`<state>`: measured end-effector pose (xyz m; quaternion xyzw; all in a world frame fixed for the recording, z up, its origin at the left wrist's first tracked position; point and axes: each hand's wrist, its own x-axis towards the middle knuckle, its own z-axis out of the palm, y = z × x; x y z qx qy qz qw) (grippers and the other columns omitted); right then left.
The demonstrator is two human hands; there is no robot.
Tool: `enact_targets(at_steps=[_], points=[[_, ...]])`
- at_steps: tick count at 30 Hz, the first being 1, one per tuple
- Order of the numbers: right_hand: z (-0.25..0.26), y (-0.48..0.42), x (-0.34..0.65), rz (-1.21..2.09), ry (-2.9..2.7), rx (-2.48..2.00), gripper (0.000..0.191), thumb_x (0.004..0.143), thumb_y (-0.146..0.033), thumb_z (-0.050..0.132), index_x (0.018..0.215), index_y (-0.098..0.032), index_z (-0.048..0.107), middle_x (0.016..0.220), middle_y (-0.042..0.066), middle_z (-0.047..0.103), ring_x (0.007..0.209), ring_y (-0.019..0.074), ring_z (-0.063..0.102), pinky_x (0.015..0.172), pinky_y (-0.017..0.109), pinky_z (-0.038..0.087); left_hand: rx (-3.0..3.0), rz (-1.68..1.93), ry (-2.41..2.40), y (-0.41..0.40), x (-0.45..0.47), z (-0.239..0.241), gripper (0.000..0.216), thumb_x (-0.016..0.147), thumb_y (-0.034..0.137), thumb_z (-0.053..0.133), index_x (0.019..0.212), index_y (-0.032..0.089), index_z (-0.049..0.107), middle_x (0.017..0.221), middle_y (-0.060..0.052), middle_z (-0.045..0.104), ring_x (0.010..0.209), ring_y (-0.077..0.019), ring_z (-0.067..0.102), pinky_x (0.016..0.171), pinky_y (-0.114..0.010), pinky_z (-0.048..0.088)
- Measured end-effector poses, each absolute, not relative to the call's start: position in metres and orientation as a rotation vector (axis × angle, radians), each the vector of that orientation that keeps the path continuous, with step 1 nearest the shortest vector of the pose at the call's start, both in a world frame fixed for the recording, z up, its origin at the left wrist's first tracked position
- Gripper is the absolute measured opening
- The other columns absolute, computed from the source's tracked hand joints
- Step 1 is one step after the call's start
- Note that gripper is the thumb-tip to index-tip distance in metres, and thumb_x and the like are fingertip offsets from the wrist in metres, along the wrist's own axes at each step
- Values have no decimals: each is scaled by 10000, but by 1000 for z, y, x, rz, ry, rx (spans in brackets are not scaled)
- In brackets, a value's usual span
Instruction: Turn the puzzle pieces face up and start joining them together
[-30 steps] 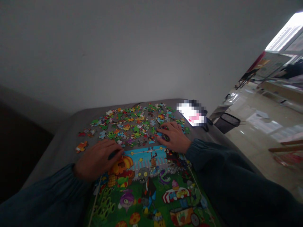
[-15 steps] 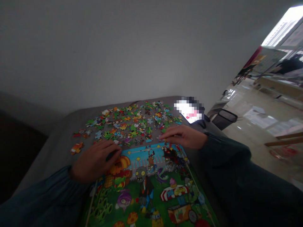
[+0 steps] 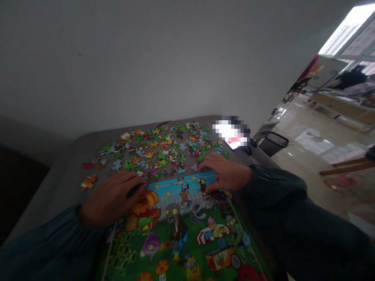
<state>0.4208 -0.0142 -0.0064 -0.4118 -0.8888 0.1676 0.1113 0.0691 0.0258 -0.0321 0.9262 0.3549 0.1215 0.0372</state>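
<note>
A colourful cartoon jigsaw picture (image 3: 181,230) lies on a grey table (image 3: 61,171) in front of me. Beyond it, several loose puzzle pieces (image 3: 164,150) are scattered across the tabletop. My left hand (image 3: 113,197) rests palm down on the picture's upper left corner, fingers curled over something dark that I cannot make out. My right hand (image 3: 224,173) sits at the picture's upper right edge, fingers bent down onto the blue strip, thumb tucked under; whether it pinches a piece is hidden. Both arms wear dark green sleeves.
A bright blurred-out object (image 3: 233,132) lies at the table's far right corner. A few stray pieces (image 3: 88,181) lie at the left. A pale wall stands behind. To the right are a glossy floor, a black bin (image 3: 272,142) and distant furniture.
My right hand has drawn back from the loose pieces and come down onto the picture's top right edge. The left hand has stayed put. The view has shifted slightly.
</note>
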Motion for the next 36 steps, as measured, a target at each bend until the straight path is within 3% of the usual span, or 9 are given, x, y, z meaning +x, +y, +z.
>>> enact_targets(at_steps=[4,8,13,22,28,32,36], points=[[-11,-10,439,469,-2555,-1433,818,644,-516,801,1332,-215,477,1244,126,470,1148,316,429,989,526,360,2839,374,1095,26,69,-32,341,931,465,430,923,232,679,942,-55,689,894,-252,630,812,-406,485],[-12,0,467,547,-2506,-1466,954,647,-538,788,1443,-251,346,1276,126,442,1173,325,421,1004,526,362,2840,361,1067,26,68,-33,348,938,458,423,936,225,681,943,-62,686,896,-252,623,823,-410,481],[-10,-1,468,534,-2512,-1308,822,772,-523,685,1461,-277,311,1252,117,463,1139,299,447,986,524,385,2844,347,1075,26,68,-32,353,937,455,423,943,219,685,955,-66,685,909,-257,621,823,-415,484],[-25,-4,432,189,-2497,-1189,359,909,-327,549,1254,-231,571,1151,95,589,1071,250,492,962,491,382,2831,279,1103,25,69,-30,352,952,438,398,944,217,672,945,-60,673,912,-250,609,816,-421,479],[-31,-5,424,167,-2519,-1129,315,928,-332,518,1204,-210,611,1168,96,595,1122,239,468,991,468,366,2839,364,1122,24,71,-30,349,946,439,415,983,216,681,1007,-69,663,949,-246,610,857,-399,476],[-27,-7,420,187,-2536,-1119,321,939,-362,499,1198,-213,618,1179,93,599,1146,241,461,994,463,365,2883,445,1141,19,74,-28,339,935,454,447,1117,256,654,1248,-82,581,1143,-289,526,979,-475,412],[-25,-10,411,202,-2538,-1085,318,945,-354,493,1216,-228,603,1193,83,606,1184,240,443,1010,469,356,2905,355,1118,15,82,-26,348,957,466,402,1221,359,601,1415,-35,474,1273,-317,414,989,-547,373]])
